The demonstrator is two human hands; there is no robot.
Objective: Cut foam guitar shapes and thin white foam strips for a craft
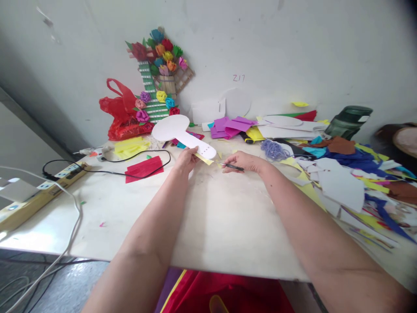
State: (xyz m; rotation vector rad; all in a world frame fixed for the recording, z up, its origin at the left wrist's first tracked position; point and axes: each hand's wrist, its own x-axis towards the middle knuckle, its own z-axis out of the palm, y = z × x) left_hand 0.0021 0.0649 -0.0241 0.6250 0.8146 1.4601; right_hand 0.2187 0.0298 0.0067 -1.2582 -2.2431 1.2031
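Note:
My left hand [186, 161] is closed on the lower edge of a white paper cutout [187, 137], a round head with a strip that ends in a rounded tip. Small dark holes or dots show near that tip. Under the strip's edge a bit of yellow paper [206, 161] sticks out by my left fingers. My right hand [243, 162] grips a slim black-handled tool [233, 166]. Its thin metal end points left at the yellow paper; whether the two touch, I cannot tell.
Paper scraps [340, 182] heap along the right, beside purple yarn [273, 150] and a dark green bottle [348, 121]. Red crepe paper [143, 169] lies left, under a black cord. A power strip [42, 195] edges the table. Paper flowers [166, 56] and a red bag [119, 113] stand behind.

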